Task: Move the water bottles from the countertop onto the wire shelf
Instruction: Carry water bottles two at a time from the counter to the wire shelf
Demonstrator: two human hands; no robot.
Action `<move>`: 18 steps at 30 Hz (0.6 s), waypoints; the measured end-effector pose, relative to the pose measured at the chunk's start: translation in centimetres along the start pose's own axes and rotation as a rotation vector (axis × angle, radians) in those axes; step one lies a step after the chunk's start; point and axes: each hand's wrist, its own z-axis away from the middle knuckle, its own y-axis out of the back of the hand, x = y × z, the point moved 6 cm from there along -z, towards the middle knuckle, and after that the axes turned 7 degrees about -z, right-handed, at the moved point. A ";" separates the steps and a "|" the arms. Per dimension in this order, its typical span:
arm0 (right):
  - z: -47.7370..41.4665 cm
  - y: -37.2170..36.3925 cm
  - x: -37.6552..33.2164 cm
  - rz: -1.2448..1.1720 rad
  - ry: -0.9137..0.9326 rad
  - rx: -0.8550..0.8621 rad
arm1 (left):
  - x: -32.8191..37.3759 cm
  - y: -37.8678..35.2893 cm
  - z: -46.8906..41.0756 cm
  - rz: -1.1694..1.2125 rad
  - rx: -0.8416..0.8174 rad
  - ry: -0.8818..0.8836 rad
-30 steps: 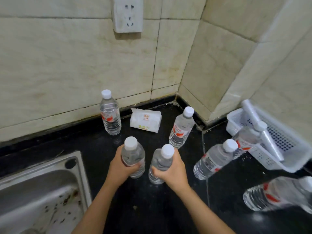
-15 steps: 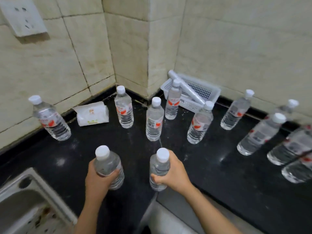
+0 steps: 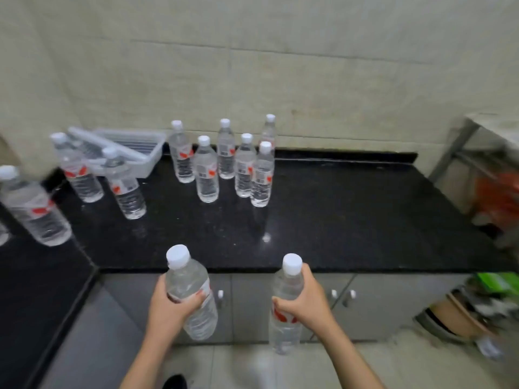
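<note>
My left hand [image 3: 168, 307] grips a clear water bottle [image 3: 191, 290] with a white cap, held off the counter in front of the cabinets. In my right hand [image 3: 304, 301] is a second water bottle [image 3: 286, 327], held upright by its upper body. Several more bottles [image 3: 207, 171] stand on the black countertop [image 3: 337, 214] near the back wall, and others [image 3: 125, 183] stand to the left. A metal shelf frame [image 3: 460, 147] shows blurred at the far right edge.
A white plastic basket [image 3: 134, 150] sits at the counter's back left corner. Grey cabinet doors [image 3: 373, 304] run below the counter. Blurred orange and green items and a brown bin [image 3: 460, 318] crowd the floor at the right.
Both hands have lifted their bottles off the counter and pulled them back past its front edge. The view has swung right, away from the sink and corner.
</note>
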 end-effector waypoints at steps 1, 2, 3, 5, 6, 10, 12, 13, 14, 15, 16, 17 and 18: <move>1.1 3.0 1.0 -0.003 -0.016 0.069 | 0.3 -3.0 0.9 0.002 -0.075 -0.007; 2.2 5.8 2.0 -0.003 -0.033 0.131 | 0.6 -5.9 1.8 -0.001 -0.148 -0.011; 3.4 8.4 2.8 0.000 -0.051 0.183 | 1.2 -8.7 2.7 -0.007 -0.218 -0.016; 5.7 13.2 4.2 0.009 -0.081 0.267 | 2.5 -13.9 4.3 -0.028 -0.349 -0.033; 6.7 15.5 4.8 0.010 -0.095 0.302 | 3.2 -16.3 5.0 -0.047 -0.404 -0.046; 9.9 23.7 6.3 -0.002 -0.123 0.468 | 6.6 -24.9 7.2 -0.094 -0.589 -0.139; 11.0 27.5 6.7 -0.012 -0.126 0.558 | 8.4 -28.7 8.1 -0.092 -0.655 -0.182; 11.4 29.2 7.0 -0.021 -0.126 0.594 | 9.2 -30.5 8.4 -0.085 -0.684 -0.197; 11.7 31.0 7.1 -0.028 -0.126 0.624 | 9.9 -32.3 8.7 -0.073 -0.710 -0.207; 11.9 32.9 7.2 -0.029 -0.127 0.653 | 10.8 -34.2 8.9 -0.057 -0.733 -0.218; 11.9 34.8 7.2 -0.028 -0.125 0.680 | 11.5 -36.1 8.9 -0.039 -0.753 -0.229; 11.8 36.7 7.2 -0.027 -0.123 0.707 | 12.2 -38.0 8.9 -0.025 -0.770 -0.242; 11.6 38.6 7.2 -0.029 -0.119 0.733 | 13.0 -39.9 8.8 -0.010 -0.784 -0.251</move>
